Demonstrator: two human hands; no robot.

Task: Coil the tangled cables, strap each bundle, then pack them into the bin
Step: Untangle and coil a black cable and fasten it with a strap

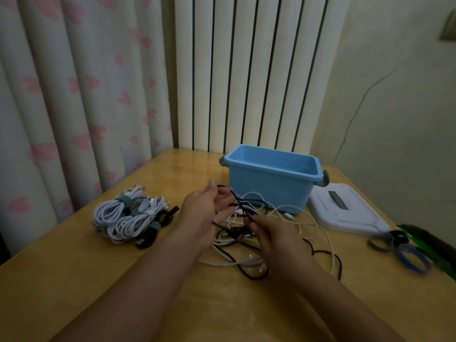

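Note:
A tangle of white and black cables [283,233] lies on the wooden table [74,280] in front of the blue bin [269,191]. My left hand [207,208] is raised palm-up with a black cable draped over its fingers. Just to its right, my right hand [274,233] pinches a black cable above the tangle. Left of my hands lie several coiled bundles [128,215], white and black, each bound with a green strap. The bin stands open at the back of the table; its inside shows nothing.
A white bin lid [345,208] lies flat right of the bin. Loose straps [407,253], black, grey and blue, sit near the right table edge beside a green object [424,235]. A curtain and a radiator stand behind the table.

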